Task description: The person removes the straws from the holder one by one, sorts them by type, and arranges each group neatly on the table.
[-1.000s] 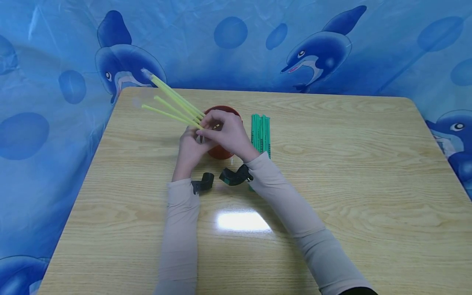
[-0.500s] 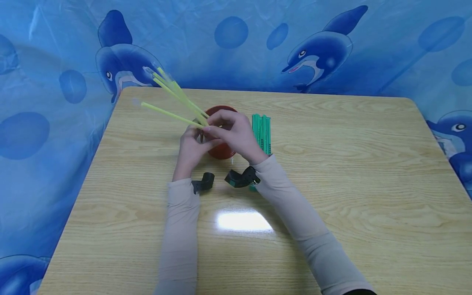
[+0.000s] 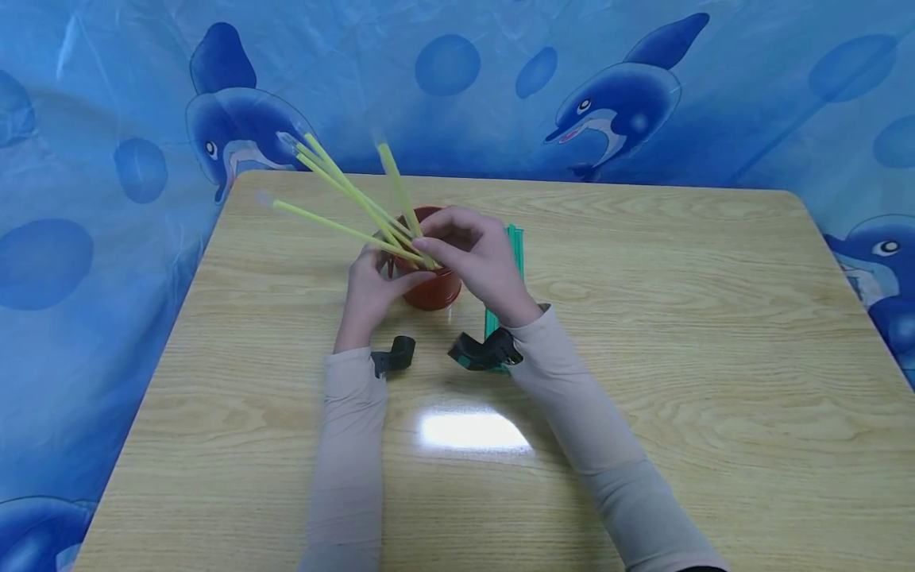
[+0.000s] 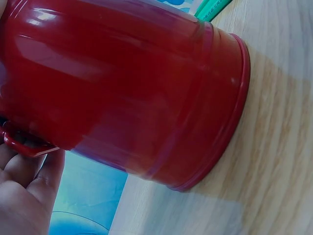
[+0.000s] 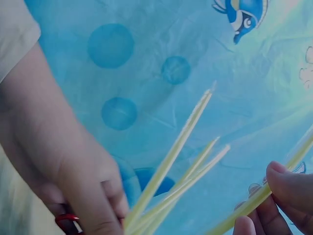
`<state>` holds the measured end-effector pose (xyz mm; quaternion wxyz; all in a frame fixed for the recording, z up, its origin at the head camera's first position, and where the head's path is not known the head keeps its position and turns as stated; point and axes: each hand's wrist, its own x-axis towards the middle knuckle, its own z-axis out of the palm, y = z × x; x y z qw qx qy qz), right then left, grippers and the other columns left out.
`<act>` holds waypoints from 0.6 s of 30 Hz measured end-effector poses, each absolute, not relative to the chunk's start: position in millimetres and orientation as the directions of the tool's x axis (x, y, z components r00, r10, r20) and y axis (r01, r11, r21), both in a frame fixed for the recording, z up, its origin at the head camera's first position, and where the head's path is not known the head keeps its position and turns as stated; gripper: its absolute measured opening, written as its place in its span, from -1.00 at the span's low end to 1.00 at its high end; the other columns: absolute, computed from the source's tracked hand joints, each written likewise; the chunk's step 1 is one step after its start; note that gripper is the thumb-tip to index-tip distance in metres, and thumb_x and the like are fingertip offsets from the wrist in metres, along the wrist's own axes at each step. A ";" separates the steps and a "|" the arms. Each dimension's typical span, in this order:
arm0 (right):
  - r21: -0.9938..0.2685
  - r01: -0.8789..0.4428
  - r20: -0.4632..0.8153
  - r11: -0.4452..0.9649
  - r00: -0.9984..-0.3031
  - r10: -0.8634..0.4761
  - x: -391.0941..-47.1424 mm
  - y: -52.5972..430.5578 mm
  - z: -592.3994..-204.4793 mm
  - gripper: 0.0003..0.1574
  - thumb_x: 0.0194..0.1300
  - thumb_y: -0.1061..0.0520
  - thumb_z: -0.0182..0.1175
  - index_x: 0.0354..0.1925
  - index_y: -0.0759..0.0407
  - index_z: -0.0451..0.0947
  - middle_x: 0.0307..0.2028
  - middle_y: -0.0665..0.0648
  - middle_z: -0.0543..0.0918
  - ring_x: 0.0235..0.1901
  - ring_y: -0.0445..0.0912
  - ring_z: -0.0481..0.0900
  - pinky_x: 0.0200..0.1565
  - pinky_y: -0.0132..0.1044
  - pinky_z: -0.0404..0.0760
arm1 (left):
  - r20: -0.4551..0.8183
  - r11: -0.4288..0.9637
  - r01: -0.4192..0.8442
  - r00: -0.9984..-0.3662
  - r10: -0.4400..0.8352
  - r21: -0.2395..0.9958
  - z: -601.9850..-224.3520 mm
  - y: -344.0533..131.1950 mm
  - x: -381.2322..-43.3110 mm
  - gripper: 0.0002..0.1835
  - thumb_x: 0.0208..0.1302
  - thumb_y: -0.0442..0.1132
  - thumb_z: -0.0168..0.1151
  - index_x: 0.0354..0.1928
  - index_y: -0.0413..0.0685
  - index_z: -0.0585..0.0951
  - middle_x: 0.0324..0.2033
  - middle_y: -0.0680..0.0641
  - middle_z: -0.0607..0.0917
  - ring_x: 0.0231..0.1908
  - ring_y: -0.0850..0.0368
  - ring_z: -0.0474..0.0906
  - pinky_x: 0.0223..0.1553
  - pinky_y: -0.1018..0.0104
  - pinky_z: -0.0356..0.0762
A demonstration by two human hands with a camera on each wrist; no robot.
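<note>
A red cup [image 3: 434,297] with a small loop handle stands on the table, seen from the side in the left wrist view. My left hand [image 3: 368,290] grips it on its left side, fingers at the handle [image 4: 29,147] and thumb along the near rim. Several yellow straws [image 3: 334,229] in clear wrappers lean out of the cup to the left. Above the cup's opening, my right hand [image 3: 479,256] pinches one more wrapped yellow straw [image 3: 397,179] between thumb and fingers, almost upright. Its lower end is inside or over the cup; I cannot tell which.
Green wrapped straws [image 3: 518,248] lie in a bundle right of the cup, partly hidden under my right wrist. Wood-grain table [image 3: 679,357] extends to both sides. A blue dolphin-print sheet [image 3: 486,119] hangs behind it.
My right hand has shifted right, drawing one yellow straw away from the others and tilting it more upright. The other straws stay leaning left. My left hand stays at the cup.
</note>
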<state>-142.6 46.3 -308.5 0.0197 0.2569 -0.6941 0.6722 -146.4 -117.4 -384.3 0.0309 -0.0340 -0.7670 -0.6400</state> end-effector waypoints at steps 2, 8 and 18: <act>-0.918 -0.392 0.387 -0.052 -0.863 -0.325 -140.5 48.4 -305.6 -0.85 0.24 0.35 0.20 -0.21 0.42 0.59 -0.34 0.15 0.65 -0.34 0.24 0.56 -0.30 -0.04 0.58 | 0.077 0.178 0.078 -0.997 0.014 0.981 -384.6 -117.7 -146.3 -0.29 0.00 -0.16 0.48 0.24 0.08 0.41 0.18 0.05 0.48 0.27 0.17 0.27 0.25 0.18 0.28; -0.898 -0.431 0.435 -0.083 -0.848 -0.303 -134.5 53.9 -297.6 -0.87 0.22 0.40 0.19 -0.23 0.47 0.57 -0.33 0.16 0.65 -0.33 0.18 0.59 -0.26 -0.09 0.61 | 0.055 0.179 0.056 -0.998 0.013 0.982 -384.8 -117.9 -145.9 -0.25 -0.03 -0.12 0.50 0.26 0.10 0.40 0.21 0.05 0.45 0.30 0.16 0.23 0.27 0.15 0.26; -0.865 -0.495 0.499 -0.078 -0.834 -0.235 -127.6 66.0 -288.9 -0.90 0.21 0.43 0.17 -0.26 0.46 0.57 -0.31 0.22 0.64 -0.35 0.10 0.58 -0.26 -0.21 0.62 | 0.044 0.148 0.044 -0.999 0.004 0.988 -384.2 -116.6 -146.1 -0.20 -0.04 -0.17 0.50 0.29 0.05 0.36 0.21 0.02 0.44 0.30 0.15 0.23 0.27 0.24 0.27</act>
